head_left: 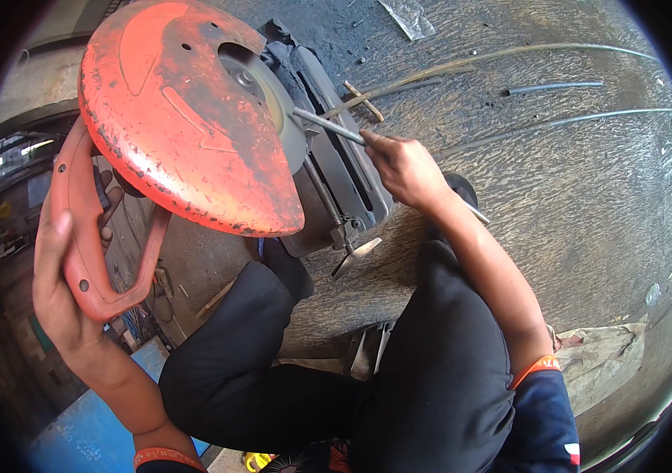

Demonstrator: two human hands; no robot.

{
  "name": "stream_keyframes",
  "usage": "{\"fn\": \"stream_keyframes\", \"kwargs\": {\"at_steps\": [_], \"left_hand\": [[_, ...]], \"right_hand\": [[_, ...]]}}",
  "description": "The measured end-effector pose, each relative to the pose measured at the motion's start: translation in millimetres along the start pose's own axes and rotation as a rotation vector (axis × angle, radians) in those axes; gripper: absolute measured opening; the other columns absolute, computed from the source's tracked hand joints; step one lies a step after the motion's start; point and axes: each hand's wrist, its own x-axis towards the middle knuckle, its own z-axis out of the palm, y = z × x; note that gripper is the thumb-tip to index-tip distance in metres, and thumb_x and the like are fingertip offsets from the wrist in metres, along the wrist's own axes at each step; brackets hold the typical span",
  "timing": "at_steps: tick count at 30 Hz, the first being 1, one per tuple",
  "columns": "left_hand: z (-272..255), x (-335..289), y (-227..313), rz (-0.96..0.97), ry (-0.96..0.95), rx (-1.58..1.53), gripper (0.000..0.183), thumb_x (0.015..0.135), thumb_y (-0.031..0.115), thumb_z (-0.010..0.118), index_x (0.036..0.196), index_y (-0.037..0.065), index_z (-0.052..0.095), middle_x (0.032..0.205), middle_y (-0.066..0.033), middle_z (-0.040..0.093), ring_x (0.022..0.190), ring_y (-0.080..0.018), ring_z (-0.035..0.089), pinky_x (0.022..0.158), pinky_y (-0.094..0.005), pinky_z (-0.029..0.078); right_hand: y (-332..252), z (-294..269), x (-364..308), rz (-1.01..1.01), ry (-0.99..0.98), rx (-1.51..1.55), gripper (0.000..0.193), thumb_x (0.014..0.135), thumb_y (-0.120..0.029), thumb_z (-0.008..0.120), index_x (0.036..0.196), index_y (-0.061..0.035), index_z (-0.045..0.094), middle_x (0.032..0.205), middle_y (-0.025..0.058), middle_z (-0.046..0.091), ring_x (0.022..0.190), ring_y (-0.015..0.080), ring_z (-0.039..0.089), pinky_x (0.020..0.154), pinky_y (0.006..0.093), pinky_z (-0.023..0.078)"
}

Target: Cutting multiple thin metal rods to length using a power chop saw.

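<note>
A red chop saw with a scuffed blade guard [186,118] fills the upper left. Round its red loop handle [74,244] my left hand [68,303] is closed, thumb on the near side. My right hand [407,169] pinches a thin grey metal rod [328,124]. The rod's far end meets the face of the cutting disc [295,142], or lies just in front of it; I cannot tell which. Under the guard sits the dark saw base [344,162], with a threaded clamp screw [319,185] and a flat metal crank [357,258]. The guard hides much of the disc.
Long thin rods [525,49] and a short grey tube [553,87] lie on the worn floor at the right. A brown stick [364,101] rests beside the base, near dark grit. A blue panel [88,426] stands lower left. My bent knees are close to the saw.
</note>
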Motion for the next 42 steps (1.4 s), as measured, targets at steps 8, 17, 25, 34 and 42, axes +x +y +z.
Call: {"fn": "stream_keyframes", "kwargs": {"at_steps": [8,17,25,34,42], "left_hand": [[-8,4,-2,-0.119,0.05,0.184,0.073,0.082,0.022,0.065,0.144,-0.008,0.037,0.131,-0.0176,0.053,0.108,-0.0212,0.057,0.09,-0.0295,0.043],[4,1,-4,-0.059,0.066,0.074,0.067,0.084,0.017,0.061,0.142,-0.007,0.039,0.126,-0.0159,0.054,0.104,-0.0196,0.055,0.091,-0.0297,0.043],[8,2,-2,-0.015,0.073,0.04,0.059,0.086,0.014,0.065,0.138,-0.006,0.045,0.103,-0.0122,0.061,0.083,-0.0159,0.058,0.075,-0.0251,0.049],[8,3,-2,-0.043,0.036,0.08,0.072,0.083,0.022,0.061,0.144,-0.008,0.036,0.14,-0.0201,0.047,0.126,-0.0281,0.049,0.105,-0.0375,0.038],[6,4,-3,-0.056,0.089,0.1,0.073,0.083,0.022,0.062,0.144,-0.008,0.037,0.138,-0.0194,0.048,0.121,-0.0259,0.052,0.101,-0.0366,0.04]], "right_hand": [[5,7,2,-0.073,0.124,-0.097,0.033,0.091,-0.013,0.055,0.122,-0.0173,0.066,0.084,0.0155,0.064,0.074,0.0379,0.065,0.066,0.0476,0.053],[14,12,6,-0.225,0.092,-0.125,0.043,0.083,-0.006,0.056,0.124,-0.0116,0.064,0.08,0.0139,0.063,0.069,0.0355,0.065,0.063,0.0449,0.054],[15,15,4,-0.236,0.073,0.004,0.038,0.084,-0.008,0.058,0.123,-0.0068,0.063,0.078,0.0184,0.063,0.069,0.0391,0.064,0.063,0.0465,0.053],[11,14,1,-0.227,0.033,0.119,0.028,0.089,-0.011,0.061,0.115,-0.0009,0.064,0.077,0.0236,0.062,0.073,0.043,0.063,0.065,0.0482,0.051],[3,5,-1,-0.17,-0.027,0.172,0.026,0.089,-0.012,0.062,0.111,0.0003,0.065,0.081,0.0274,0.063,0.079,0.0445,0.063,0.069,0.0484,0.051]]}}
